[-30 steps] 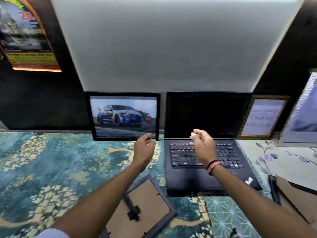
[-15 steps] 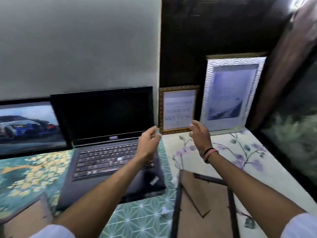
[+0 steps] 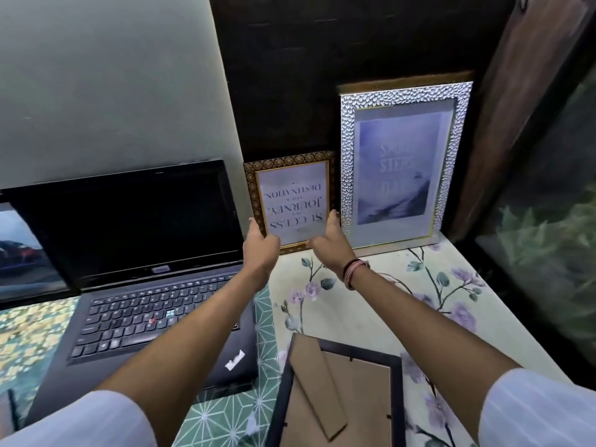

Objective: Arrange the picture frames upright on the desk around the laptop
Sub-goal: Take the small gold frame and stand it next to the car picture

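A small gold-patterned frame (image 3: 292, 188) stands against the dark wall just right of the open black laptop (image 3: 135, 262); its printed text reads upside down. My left hand (image 3: 259, 250) grips its lower left edge and my right hand (image 3: 329, 241) grips its lower right edge. To the right, a tall silver hammered frame (image 3: 403, 162) stands upright against the wall. A car-picture frame (image 3: 22, 253) stands left of the laptop, cut off by the image edge. A black frame (image 3: 342, 395) lies face down near me, its cardboard back and stand showing.
Desk covered by patterned mats: floral white (image 3: 419, 285) on the right, green geometric (image 3: 225, 414) in the middle, blue-yellow (image 3: 25, 333) on the left. A dark wooden post (image 3: 516, 108) and a dark panel border the desk's right side.
My view has swung right from the car frame toward the gold frame. Both hands moved forward from above the keyboard and closed on the gold frame's lower edges.
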Demonstrator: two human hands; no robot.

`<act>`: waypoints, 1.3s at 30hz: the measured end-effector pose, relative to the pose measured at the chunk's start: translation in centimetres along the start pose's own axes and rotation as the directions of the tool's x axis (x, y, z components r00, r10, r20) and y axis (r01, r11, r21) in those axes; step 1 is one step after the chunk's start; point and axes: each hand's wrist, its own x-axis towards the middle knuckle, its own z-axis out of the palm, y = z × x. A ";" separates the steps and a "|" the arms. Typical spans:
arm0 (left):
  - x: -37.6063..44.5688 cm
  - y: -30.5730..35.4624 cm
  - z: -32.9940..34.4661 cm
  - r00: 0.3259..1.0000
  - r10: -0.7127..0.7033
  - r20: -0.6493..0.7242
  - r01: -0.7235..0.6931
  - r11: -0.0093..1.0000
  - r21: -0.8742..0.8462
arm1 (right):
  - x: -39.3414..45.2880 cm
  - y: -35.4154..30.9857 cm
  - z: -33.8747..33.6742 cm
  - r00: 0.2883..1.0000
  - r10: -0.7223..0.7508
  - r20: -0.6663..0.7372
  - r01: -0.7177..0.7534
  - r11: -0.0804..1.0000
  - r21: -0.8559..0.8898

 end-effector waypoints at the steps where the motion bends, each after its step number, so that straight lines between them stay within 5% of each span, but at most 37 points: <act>1: 0.0 -0.1 0.1 0.999 0.016 -0.030 -0.015 1.000 0.012 | 0.2 0.2 0.2 1.000 0.004 0.002 -0.004 1.000 -0.002; 5: -0.3 -0.5 -0.2 0.980 0.114 -0.162 -0.089 0.984 0.157 | 0.7 0.8 0.5 0.998 0.062 0.008 -0.062 0.998 0.021; 9: -0.5 -1.4 -0.6 0.982 0.126 -0.141 -0.100 0.978 0.181 | 0.3 1.8 0.8 0.997 0.077 0.015 -0.077 0.997 -0.003; 15: -2.7 -2.8 -3.2 0.984 0.117 -0.131 -0.107 0.991 0.087 | -2.9 3.5 2.3 0.994 -0.012 -0.105 0.006 0.998 -0.059; 18: -3.5 -4.2 -5.7 0.995 0.037 -0.091 -0.049 0.989 -0.136 | -5.7 4.5 4.5 0.967 -0.033 -0.252 0.018 0.998 -0.063; 20: -4.3 -4.6 -7.3 0.999 -0.009 -0.041 -0.003 0.957 -0.290 | -7.3 4.5 6.1 0.939 0.057 -0.338 -0.040 0.998 0.056; 24: -6.0 -4.7 -11.2 0.998 -0.050 0.041 0.064 0.871 -0.488 | -9.3 1.7 9.5 0.974 0.112 -0.199 0.002 0.867 0.498; 26: -6.5 -5.2 -13.7 0.993 -0.071 0.099 0.114 0.823 -0.557 | -9.9 -0.5 11.1 0.980 0.065 -0.188 0.052 0.829 0.557; 29: -6.5 -5.7 -20.1 0.989 -0.074 0.130 0.143 0.729 -0.670 | -10.3 -3.9 14.3 0.974 -0.002 -0.226 0.115 0.864 0.490; 33: -5.1 -6.4 -32.5 0.994 -0.107 0.021 0.079 0.573 -0.816 | -11.1 -8.0 18.4 0.946 -0.168 -0.279 0.217 0.964 0.153; 39: -4.9 -6.7 -49.1 0.995 0.074 -0.065 -0.096 0.865 -0.492 | -11.6 -15.0 26.9 0.884 -0.467 -0.036 0.429 0.838 -0.336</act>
